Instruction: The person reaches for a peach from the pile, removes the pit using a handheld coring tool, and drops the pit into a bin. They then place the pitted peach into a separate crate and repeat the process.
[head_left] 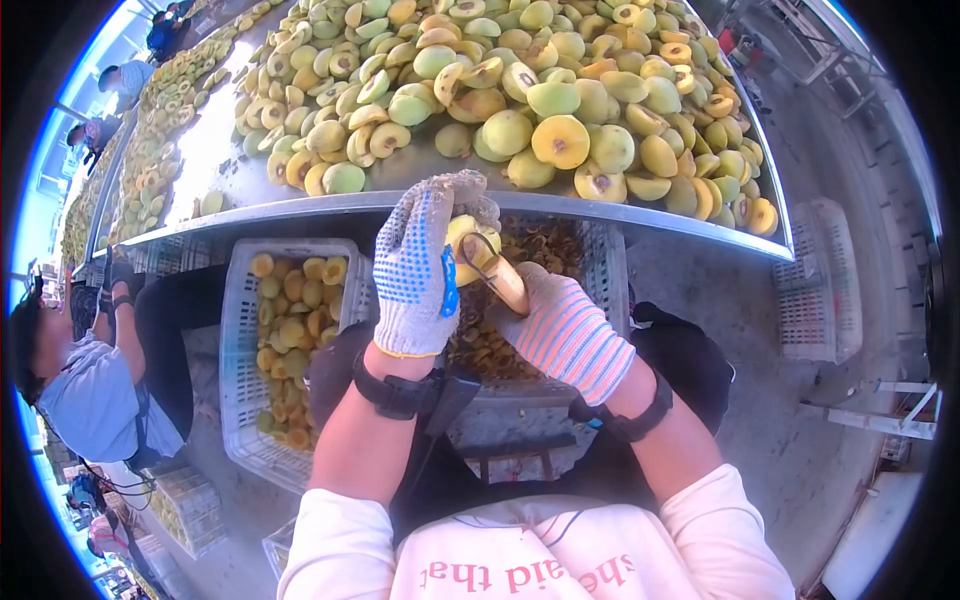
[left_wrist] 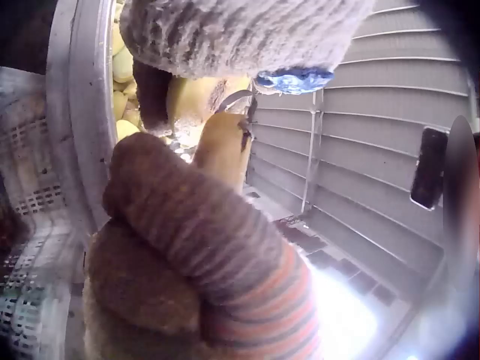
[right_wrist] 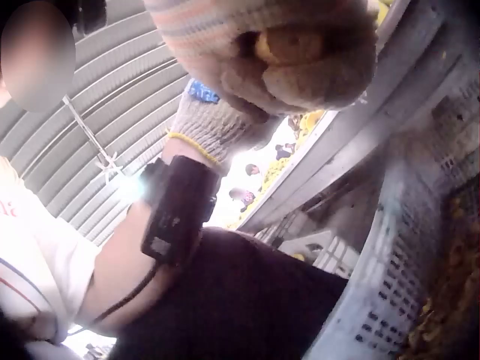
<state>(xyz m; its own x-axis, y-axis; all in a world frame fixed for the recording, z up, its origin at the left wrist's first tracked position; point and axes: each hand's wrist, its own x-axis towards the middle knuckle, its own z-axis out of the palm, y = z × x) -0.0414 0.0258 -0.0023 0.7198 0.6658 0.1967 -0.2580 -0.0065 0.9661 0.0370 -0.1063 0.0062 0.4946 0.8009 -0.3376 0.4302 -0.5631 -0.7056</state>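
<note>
In the head view my left hand (head_left: 415,270), in a white glove with blue dots, holds a yellow fruit half (head_left: 460,240) just off the table edge. My right hand (head_left: 575,325), in a striped glove, grips the wooden handle (head_left: 510,287) of a pitting knife. Its curved metal loop lies against the cut face of the fruit. The left wrist view shows the handle (left_wrist: 223,154) between both gloves, with the left fingers partly covering the fruit. From the right wrist, the handle's butt end (right_wrist: 291,46) pokes out of my curled right fingers.
A metal table (head_left: 340,205) bears a heap of halved fruit (head_left: 480,90). Below it, a white crate (head_left: 237,350) holds yellow halves, and another crate (head_left: 605,270) between my knees holds brown scraps. Another person (head_left: 100,380) sits at the left. An upright crate (head_left: 820,285) stands right.
</note>
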